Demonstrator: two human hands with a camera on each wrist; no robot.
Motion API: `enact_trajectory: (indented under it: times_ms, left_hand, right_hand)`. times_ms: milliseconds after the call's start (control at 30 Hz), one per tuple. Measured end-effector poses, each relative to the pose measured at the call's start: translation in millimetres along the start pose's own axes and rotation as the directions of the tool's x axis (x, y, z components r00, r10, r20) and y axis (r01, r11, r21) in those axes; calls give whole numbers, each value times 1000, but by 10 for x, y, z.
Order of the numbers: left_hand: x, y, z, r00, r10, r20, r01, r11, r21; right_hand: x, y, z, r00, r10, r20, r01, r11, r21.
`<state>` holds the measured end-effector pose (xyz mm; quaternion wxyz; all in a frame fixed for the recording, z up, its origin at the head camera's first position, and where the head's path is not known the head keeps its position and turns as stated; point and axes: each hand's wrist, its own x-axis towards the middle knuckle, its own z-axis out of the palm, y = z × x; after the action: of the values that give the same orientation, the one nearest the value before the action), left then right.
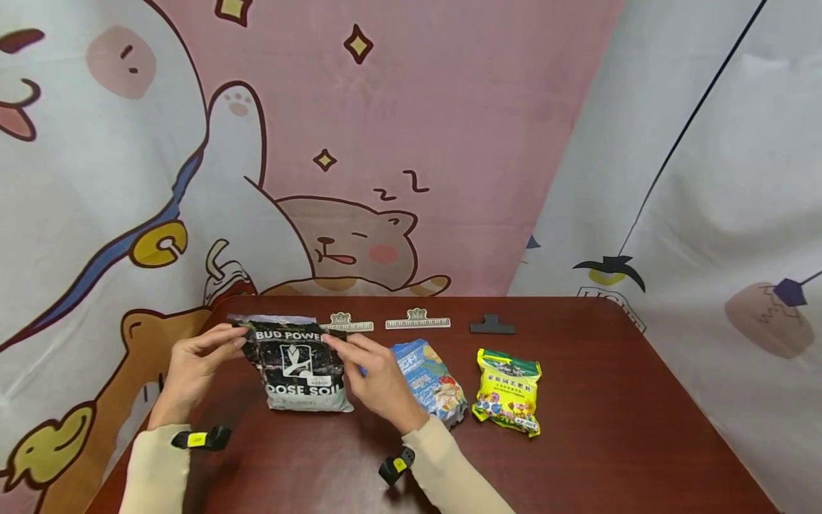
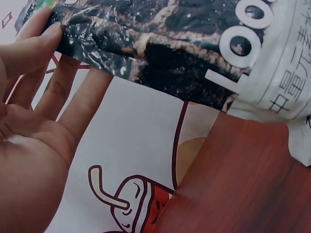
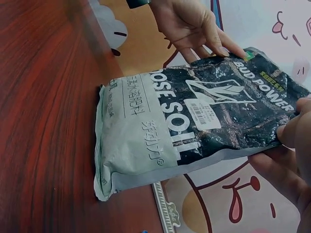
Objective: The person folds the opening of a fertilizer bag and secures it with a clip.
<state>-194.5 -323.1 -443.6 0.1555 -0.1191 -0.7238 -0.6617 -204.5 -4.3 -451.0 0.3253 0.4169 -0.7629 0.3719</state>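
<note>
Two hands (image 1: 195, 364) (image 1: 377, 378), pinch grip on soil bag (image 1: 298, 370), right-side up, long axis upward

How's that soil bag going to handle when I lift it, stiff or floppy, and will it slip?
The soil bag will probably flex rather than stay stiff, since it looks creased. Plump toward its lower end, it may hang bottom-heavy. It shines where light catches it, so it could be somewhat slippery.

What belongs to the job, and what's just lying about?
In the job:
black and white plastic bag
left hand, right hand, pinching it

Apparently just lying about:
rectangular blue plastic bag
squarish yellow plastic bag
two pale keyboard-patterned clips
black clip
</note>
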Motion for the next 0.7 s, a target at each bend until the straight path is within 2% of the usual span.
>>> enact_trajectory:
  times_ms: [100, 200, 400, 500, 600, 700]
  left_hand:
    - [-1, 13, 3, 1000, -18, -8, 18, 999, 43]
    - [3, 25, 18, 1000, -26, -4, 27, 997, 72]
    - [22, 67, 46, 999, -33, 10, 31, 982, 185]
    - [23, 91, 53, 999, -34, 8, 31, 972, 231]
    - [18, 115, 54, 999, -41, 3, 38, 960, 276]
    - [14, 137, 49, 999, -50, -1, 48, 946, 322]
  right_hand:
    - [-2, -8, 11, 1000, 28, -6, -28, 999, 17]
    - [-3, -24, 12, 996, 93, -5, -92, 992, 85]
    - [8, -46, 4, 972, 236, 3, -231, 948, 218]
    - [8, -57, -4, 948, 316, 38, -314, 907, 280]
    - [-1, -65, -17, 912, 401, 87, -407, 852, 329]
    - [-3, -72, -31, 885, 450, 122, -464, 820, 335]
